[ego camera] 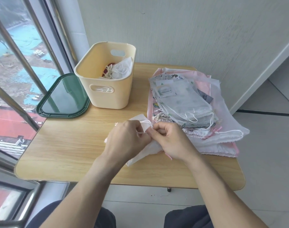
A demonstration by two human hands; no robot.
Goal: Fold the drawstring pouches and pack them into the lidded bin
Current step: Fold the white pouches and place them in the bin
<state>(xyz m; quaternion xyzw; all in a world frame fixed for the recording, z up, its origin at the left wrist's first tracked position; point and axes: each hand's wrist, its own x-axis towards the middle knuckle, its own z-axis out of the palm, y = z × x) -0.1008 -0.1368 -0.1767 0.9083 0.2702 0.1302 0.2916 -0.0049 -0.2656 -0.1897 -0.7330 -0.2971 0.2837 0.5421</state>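
Inside, the cream bin (107, 89) holds folded pouches (121, 69).

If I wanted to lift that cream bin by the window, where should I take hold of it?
Probably by the oval handle slot in the near wall of the cream bin, coming from the front. A matching slot sits in the far wall, so one grip in each would lift it evenly. It stands upright, lid off, with pouches inside.

Left hand (126, 137) and right hand (170, 140) meet fingertip to fingertip, fingers curled, pinching.
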